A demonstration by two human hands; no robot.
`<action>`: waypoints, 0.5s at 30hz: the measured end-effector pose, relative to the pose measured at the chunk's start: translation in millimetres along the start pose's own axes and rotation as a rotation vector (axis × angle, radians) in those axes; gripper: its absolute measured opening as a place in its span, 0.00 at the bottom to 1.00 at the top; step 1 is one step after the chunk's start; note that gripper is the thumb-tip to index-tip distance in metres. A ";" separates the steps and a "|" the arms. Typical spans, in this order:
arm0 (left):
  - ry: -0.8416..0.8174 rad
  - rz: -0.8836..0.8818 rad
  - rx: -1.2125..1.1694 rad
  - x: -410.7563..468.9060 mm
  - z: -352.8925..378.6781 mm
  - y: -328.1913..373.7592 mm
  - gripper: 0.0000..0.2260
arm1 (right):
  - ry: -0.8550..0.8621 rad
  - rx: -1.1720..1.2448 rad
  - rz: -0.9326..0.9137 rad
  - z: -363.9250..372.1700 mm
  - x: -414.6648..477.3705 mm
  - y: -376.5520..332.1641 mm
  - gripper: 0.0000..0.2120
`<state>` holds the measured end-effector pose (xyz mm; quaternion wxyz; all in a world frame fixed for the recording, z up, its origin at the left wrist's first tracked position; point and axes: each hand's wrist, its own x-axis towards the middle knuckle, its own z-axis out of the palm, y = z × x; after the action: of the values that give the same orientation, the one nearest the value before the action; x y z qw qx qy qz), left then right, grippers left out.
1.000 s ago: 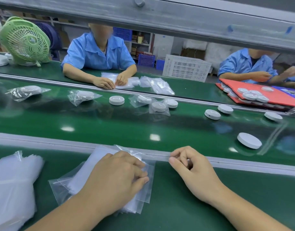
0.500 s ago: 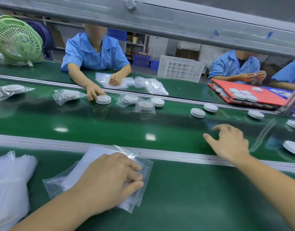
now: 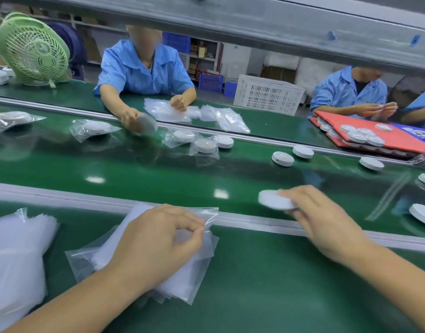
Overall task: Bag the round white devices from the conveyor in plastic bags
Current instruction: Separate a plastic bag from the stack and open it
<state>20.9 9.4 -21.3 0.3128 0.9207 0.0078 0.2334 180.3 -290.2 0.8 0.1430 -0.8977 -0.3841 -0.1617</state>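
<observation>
Bagging stood unfinished: right hand gripped one white device, left hand pinched a plastic bag by its edge, and loose devices lay on the conveyor.

Bag stack on near table; device right, above conveyor.

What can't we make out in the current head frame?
Head view only:
- round white device in right hand: motion-blurred, and the fingers cover its near edge; no markings readable.
- plastic bag pinched by left hand: the hand hides whether one bag or several lift off the bag stack.
- second device: cut off by the right edge.
- white pile: blurred, cut off by the left edge.
</observation>
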 end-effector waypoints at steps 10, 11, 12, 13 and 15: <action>0.043 -0.080 -0.136 -3.7 0.2 7.6 0.09 | 0.174 -0.127 -0.464 14.5 -16.1 -81.8 0.22; 0.046 -0.084 -0.136 -3.5 -0.9 7.9 0.09 | 0.187 -0.103 -0.442 17.0 -16.2 -82.3 0.21; 0.049 -0.088 -0.137 -3.0 -1.8 8.1 0.09 | 0.211 -0.085 -0.431 20.2 -16.8 -81.8 0.22; 0.053 -0.094 -0.136 -2.7 -2.4 8.3 0.09 | 0.220 -0.071 -0.426 22.9 -17.8 -81.2 0.22; 0.062 -0.107 -0.130 -2.6 -2.4 7.9 0.10 | 0.268 -0.086 -0.410 25.5 -17.3 -82.0 0.21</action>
<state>16.5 4.1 -16.1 0.3835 0.8890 0.0515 0.2447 113.3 -237.2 -18.4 0.1184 -0.7767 -0.5288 -0.3210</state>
